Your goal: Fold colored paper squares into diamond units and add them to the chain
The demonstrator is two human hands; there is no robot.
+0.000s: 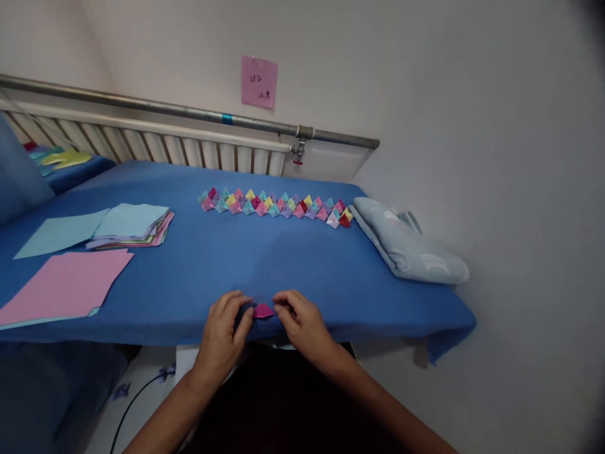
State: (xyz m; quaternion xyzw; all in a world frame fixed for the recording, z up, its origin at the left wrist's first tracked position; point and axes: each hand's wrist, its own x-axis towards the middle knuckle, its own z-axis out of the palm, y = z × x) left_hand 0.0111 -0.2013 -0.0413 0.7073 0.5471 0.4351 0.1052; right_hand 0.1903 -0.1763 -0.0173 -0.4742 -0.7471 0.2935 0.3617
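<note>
A small magenta folded paper piece [263, 311] sits between my two hands near the front edge of the blue-covered table. At its left end, the thumb and fingers of my left hand [223, 328] close on it. My right hand [302, 325] pinches at its right tip, the fingers curled together; the exact contact there is partly hidden. Farther back stands a band of folded paper pieces [274, 205] in pink, yellow, teal, purple and red, set close together in staggered rows.
On the left lie a stack of coloured paper sheets [130, 224], a loose light-blue sheet [61, 233] and pink sheets [70, 284]. A folded light-blue blanket [409, 243] rests at the right by the wall. Behind run a radiator [174, 150] and a metal pipe [155, 107].
</note>
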